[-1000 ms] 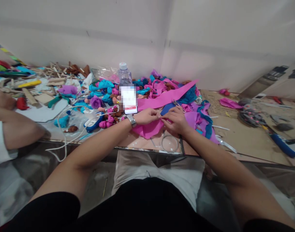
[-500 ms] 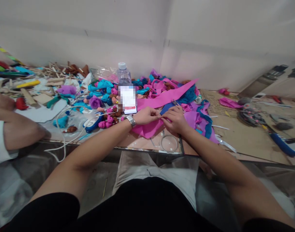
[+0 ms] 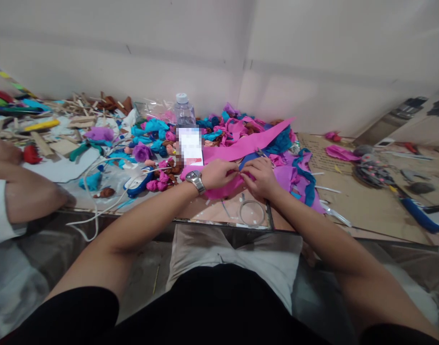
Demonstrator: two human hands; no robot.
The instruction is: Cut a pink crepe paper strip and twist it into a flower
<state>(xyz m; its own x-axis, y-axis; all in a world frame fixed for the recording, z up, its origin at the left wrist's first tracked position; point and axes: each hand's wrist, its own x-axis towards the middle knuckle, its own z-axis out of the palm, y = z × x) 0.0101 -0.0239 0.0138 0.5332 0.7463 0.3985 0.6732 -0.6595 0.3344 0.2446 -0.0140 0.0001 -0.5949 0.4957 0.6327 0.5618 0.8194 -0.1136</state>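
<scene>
Between fingers (image 3: 254,168), pinched pink paper (image 3: 224,190), edge seemingly hidden.

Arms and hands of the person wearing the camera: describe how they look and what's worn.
Both the left hand and right hand are ungloved. A silver-coloured watch with a round, dark face and metal band circles the left wrist; the right wrist is bare. The short sleeves are plain black.

Phone (image 3: 193,145): screen pixelated, unreadable to me. Pink paper (image 3: 221,192): partly hidden from me by the left hand (image 3: 221,174). Cardboard (image 3: 343,199): printed lettering, too small for me to read. Co-worker's arm (image 3: 32,194): cut off by the left edge.
</scene>
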